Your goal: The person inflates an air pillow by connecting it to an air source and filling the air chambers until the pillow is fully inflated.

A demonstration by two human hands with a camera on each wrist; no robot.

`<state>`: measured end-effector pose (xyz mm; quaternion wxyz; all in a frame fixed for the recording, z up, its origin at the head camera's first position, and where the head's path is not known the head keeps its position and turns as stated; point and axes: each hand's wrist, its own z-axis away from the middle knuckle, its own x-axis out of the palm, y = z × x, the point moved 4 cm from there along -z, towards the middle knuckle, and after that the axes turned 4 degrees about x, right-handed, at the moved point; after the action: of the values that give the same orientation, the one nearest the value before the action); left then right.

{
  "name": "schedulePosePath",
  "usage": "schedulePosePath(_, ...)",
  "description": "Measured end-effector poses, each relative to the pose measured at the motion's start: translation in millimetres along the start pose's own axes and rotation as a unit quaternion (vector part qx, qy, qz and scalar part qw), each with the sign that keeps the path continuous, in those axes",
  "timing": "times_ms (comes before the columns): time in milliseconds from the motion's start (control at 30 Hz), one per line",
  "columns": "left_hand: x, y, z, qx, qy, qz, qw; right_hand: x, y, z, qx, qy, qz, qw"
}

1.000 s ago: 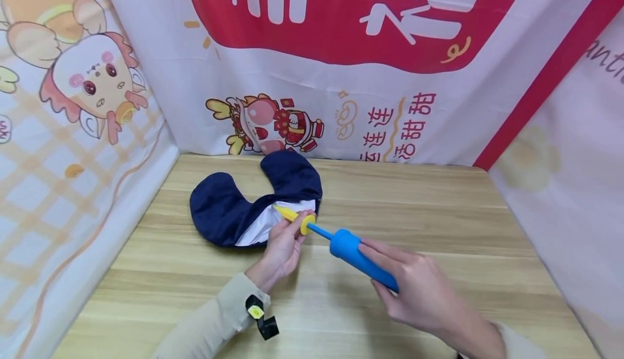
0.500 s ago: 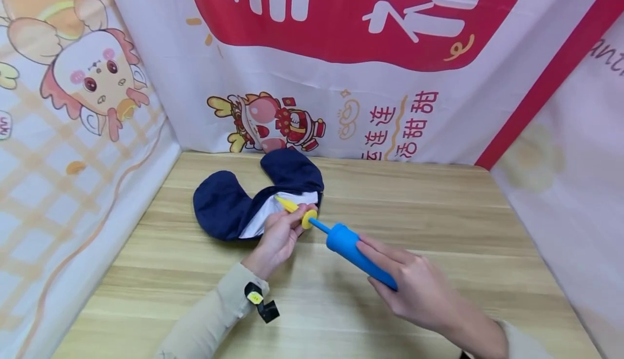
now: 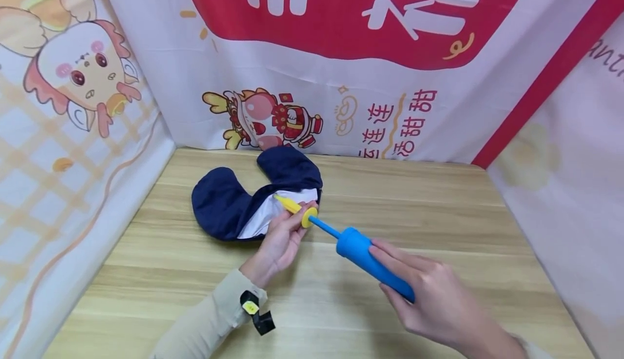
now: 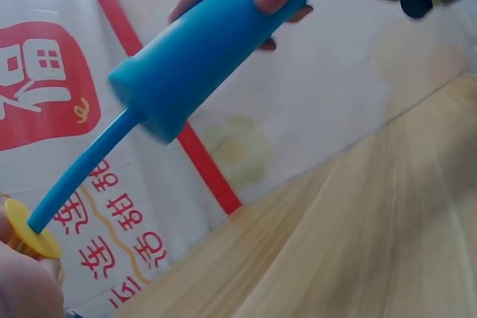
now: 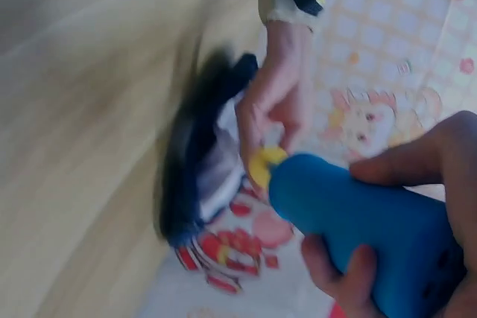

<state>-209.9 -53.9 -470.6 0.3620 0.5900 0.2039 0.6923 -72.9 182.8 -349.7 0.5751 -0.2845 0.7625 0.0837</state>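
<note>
A navy U-shaped neck pillow (image 3: pixel 219 202) lies on the table, its outer fabric parted over a white inner layer (image 3: pixel 258 219). My left hand (image 3: pixel 280 242) pinches the yellow nozzle end (image 3: pixel 287 203) of a hand pump, just behind its tip, which overlaps the white layer in the head view. A yellow disc (image 3: pixel 309 217) sits beside those fingers. From it a thin blue rod (image 3: pixel 325 227) runs into the pump's blue barrel (image 4: pixel 201 50). My right hand (image 3: pixel 434 294) grips that barrel, thumb on one side and fingers on the other, as the right wrist view shows.
The wood-grain table (image 3: pixel 439 202) is enclosed by printed cloth at the back (image 3: pixel 414 72), left (image 3: pixel 141 131) and right (image 3: pixel 560 185). The pillow's upper arm reaches close to the back cloth. A black strap (image 3: pixel 258 315) hangs from the left sleeve.
The barrel first slid slightly toward the yellow disc, then back to the right with my right hand, so more rod shows now. The left hand keeps its pinch on the nozzle.
</note>
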Motion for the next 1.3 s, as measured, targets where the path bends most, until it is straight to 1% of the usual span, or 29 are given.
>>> schedulePosePath(33, -0.3, -2.9, 1.7, 0.005, 0.001, -0.003, 1.0, 8.3, -1.2, -4.5, 0.001, 0.006, -0.005, 1.0)
schedulePosePath(100, -0.8, -9.1, 4.6, 0.007, 0.004, -0.009, 0.9999, 24.3, -2.8, -13.4, -0.013, 0.023, -0.01, 1.0)
schedulePosePath(167, -0.7, -15.3, 7.7, 0.0, 0.003, -0.016, 0.9999, 39.4, -4.7, -21.1, -0.031, 0.044, -0.003, 0.999)
schedulePosePath(233, 0.0, -18.3, 8.6, -0.003, 0.002, -0.014, 0.9999, 51.8, -7.4, -27.8, -0.046, 0.053, 0.007, 0.997)
schedulePosePath(300, 0.8, -17.2, 7.1, -0.001, 0.005, -0.01, 0.9999, 59.3, -9.0, -32.1, -0.058, 0.056, 0.012, 0.997)
schedulePosePath(367, 1.7, -12.5, 3.8, 0.003, 0.011, -0.001, 0.9999, 59.4, -7.5, -31.8, -0.057, 0.047, 0.007, 0.997)
schedulePosePath(433, 2.4, -6.1, -0.4, 0.004, 0.014, 0.001, 0.9999, 51.7, -3.1, -26.2, -0.045, 0.031, -0.009, 0.998)
schedulePosePath(533, 3.3, 3.4, -4.2, -0.001, 0.018, -0.006, 0.9998, 30.2, 4.9, -10.4, -0.028, 0.007, -0.031, 0.999)
schedulePosePath(667, 4.1, 12.7, -3.5, 0.006, 0.031, 0.003, 0.9995, 0.0, 11.1, 9.2, -0.039, 0.001, -0.043, 0.998)
schedulePosePath(767, 5.1, 14.1, -2.8, 0.021, 0.036, 0.026, 0.9988, -18.1, 12.3, 19.6, -0.039, 0.005, -0.041, 0.998)
schedulePosePath(833, 6.5, 13.3, -3.3, 0.032, 0.034, 0.042, 0.9981, -26.4, 10.6, 23.9, -0.022, 0.001, -0.032, 0.999)
schedulePosePath(933, 7.5, 9.5, -3.2, 0.038, 0.03, 0.051, 0.9975, -29.1, 3.5, 22.6, -0.008, -0.006, -0.012, 1.0)
schedulePosePath(1033, 6.9, 2.3, 0.5, 0.029, 0.026, 0.038, 0.9985, -19.1, -4.8, 11.0, -0.012, -0.006, -0.001, 1.0)
schedulePosePath(1133, 5.7, -7.3, 5.6, 0.019, 0.028, 0.017, 0.9993, 1.3, -9.3, -6.7, -0.021, -0.003, 0.005, 1.0)
schedulePosePath(1233, 4.7, -17.0, 10.1, 0.011, 0.028, -0.003, 0.9995, 25.2, -11.5, -23.8, -0.047, 0.017, 0.019, 0.999)
schedulePosePath(1300, 3.9, -21.3, 11.2, 0.009, 0.027, -0.01, 0.9995, 39.8, -13.2, -32.2, -0.074, 0.031, 0.028, 0.996)
